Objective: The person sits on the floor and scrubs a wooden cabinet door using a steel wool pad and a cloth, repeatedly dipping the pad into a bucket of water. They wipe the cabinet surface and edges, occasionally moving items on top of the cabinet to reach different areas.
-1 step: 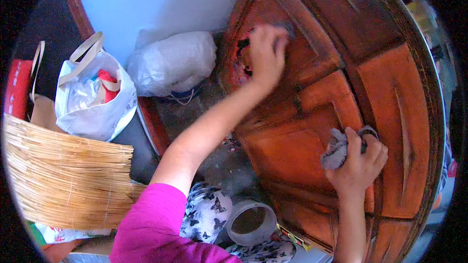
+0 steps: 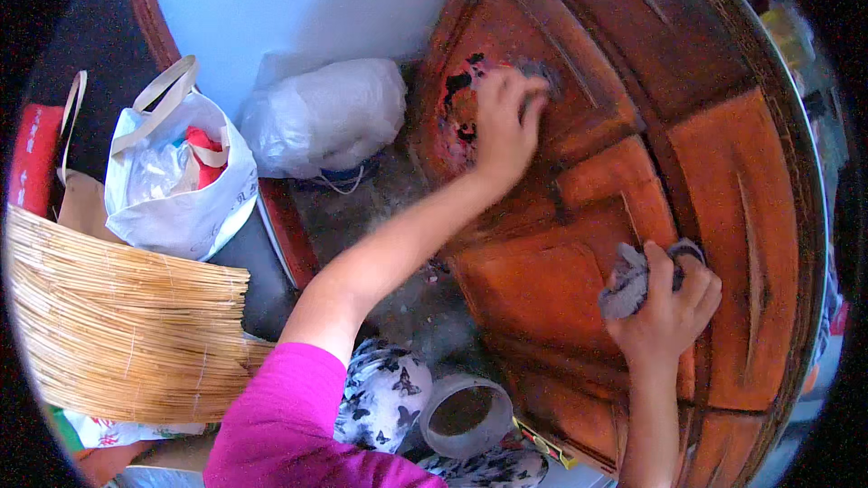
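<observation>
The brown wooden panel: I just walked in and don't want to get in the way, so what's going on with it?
A person has both hands at the brown wooden panel. The left hand is beside a patch of pink and black marks; blur hides whether it grips anything. The right hand holds a crumpled gray cloth, lower and farther right. A round translucent tub sits near the lower edge of the view, beside butterfly-print fabric.

The dark grey floor (image 2: 398, 307) shows below and left of the left fingers (image 2: 500, 86). Small pale scraps (image 2: 433, 275) lie on it below those fingers; a plastic-wrapped bundle (image 2: 325, 117) sits to their left, its underside hidden.
</observation>
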